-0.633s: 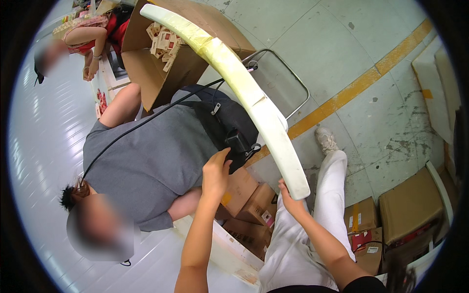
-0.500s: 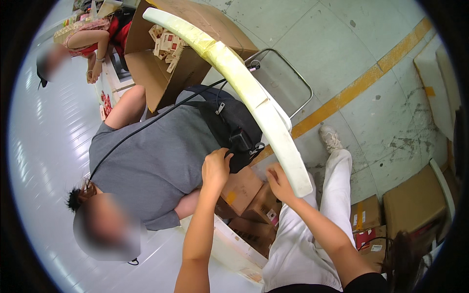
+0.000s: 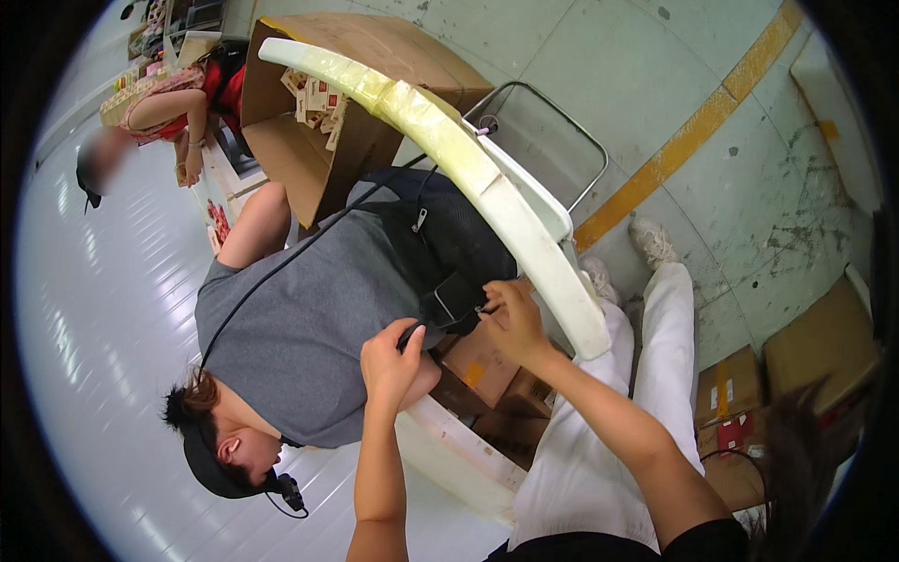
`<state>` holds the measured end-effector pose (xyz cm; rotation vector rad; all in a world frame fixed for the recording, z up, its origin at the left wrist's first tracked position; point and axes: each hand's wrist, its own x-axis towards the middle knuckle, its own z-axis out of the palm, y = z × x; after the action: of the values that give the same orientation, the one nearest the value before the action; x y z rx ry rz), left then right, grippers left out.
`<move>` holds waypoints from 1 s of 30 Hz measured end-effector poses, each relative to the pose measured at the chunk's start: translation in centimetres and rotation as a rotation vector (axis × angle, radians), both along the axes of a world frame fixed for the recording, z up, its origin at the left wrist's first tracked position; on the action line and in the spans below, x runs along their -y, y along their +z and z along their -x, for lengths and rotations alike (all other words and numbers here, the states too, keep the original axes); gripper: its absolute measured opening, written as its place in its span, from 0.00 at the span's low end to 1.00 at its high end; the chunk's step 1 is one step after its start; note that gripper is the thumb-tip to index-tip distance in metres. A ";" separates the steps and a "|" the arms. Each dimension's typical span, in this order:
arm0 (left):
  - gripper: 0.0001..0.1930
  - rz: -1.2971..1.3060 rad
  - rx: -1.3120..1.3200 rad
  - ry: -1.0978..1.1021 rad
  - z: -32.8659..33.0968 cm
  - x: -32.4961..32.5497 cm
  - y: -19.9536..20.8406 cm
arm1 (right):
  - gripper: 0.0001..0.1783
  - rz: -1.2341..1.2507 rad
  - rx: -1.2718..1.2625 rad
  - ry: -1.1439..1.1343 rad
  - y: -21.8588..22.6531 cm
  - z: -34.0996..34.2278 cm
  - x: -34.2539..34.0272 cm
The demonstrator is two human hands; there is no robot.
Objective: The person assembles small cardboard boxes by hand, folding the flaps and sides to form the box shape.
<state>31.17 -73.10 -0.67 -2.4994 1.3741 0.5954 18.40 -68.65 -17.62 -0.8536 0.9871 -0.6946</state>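
Observation:
A co-worker in a grey shirt (image 3: 295, 328) sits with their back turned partly toward me, wearing a black bag (image 3: 473, 239) low on the back. My left hand (image 3: 386, 367) is closed around a dark piece at the bag's near edge. A black box-shaped device (image 3: 454, 298) lies at the bag's opening. Just right of it, my right hand (image 3: 515, 326) pinches the bag's edge by a small metal fitting; the fingertips partly hide what they grip. A black cable (image 3: 272, 264) runs from the bag toward the co-worker's head, where a cap (image 3: 211, 459) carries a small camera.
A curved white chair back (image 3: 492, 192), wrapped in yellowish tape, arches past my right hand. Beyond it stands an open carton (image 3: 290, 155) of small boxes. Another person (image 3: 178, 98) works at the far left. Cartons (image 3: 482, 361) lie below my hands; more cartons (image 3: 726, 384) stand at right.
My right hand has moved left from beside the chair back to the bag. My left hand has shifted left and nearer. The black device shows more fully.

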 end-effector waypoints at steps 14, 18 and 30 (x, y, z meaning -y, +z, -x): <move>0.11 0.013 0.149 -0.099 -1.6 -2.0 0.8 | 0.35 0.769 -0.087 0.318 0.3 -1.2 8.3; 0.10 0.002 0.133 -0.109 -1.7 -1.7 0.7 | 0.29 0.798 -0.083 0.313 -0.2 -2.0 8.5; 0.10 0.050 0.043 -0.272 -0.8 -2.8 -0.4 | 0.24 0.859 -0.057 0.240 -0.8 -1.4 7.9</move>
<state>31.95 -70.34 -1.11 -2.2894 1.6931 0.4527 19.79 -76.54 -18.43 -1.7166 0.5958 -0.8970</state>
